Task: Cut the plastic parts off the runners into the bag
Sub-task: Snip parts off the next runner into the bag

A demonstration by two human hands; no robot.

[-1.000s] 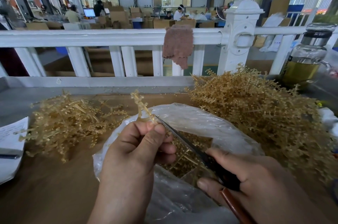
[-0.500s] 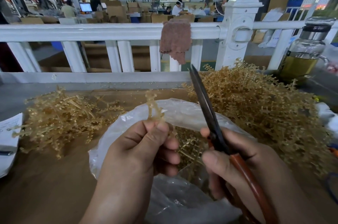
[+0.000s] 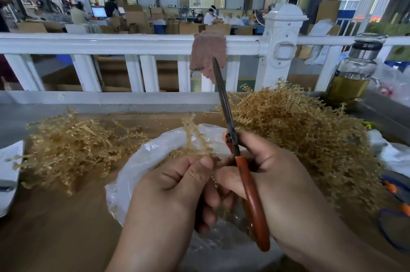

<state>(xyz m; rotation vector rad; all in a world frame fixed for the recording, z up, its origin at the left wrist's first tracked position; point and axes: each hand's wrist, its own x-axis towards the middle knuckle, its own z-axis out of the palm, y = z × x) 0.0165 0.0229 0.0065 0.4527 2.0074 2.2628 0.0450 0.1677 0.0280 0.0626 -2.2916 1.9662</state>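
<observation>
The left hand (image 3: 177, 192) pinches the lower end of one runner (image 3: 192, 136) between thumb and fingers (image 3: 182, 168), above the open mouth of the bag (image 3: 142, 165) on the counter (image 3: 55, 227); the right hand (image 3: 275, 180) is clenched round the red handle of the scissors (image 3: 224, 103), blades together and pointing up, just beside it. The runner looks very light, thin and springy — liable to flex away from a blade — so a hold on the bare stem near the cut seems soundest (the small parts look easily lost).
</observation>
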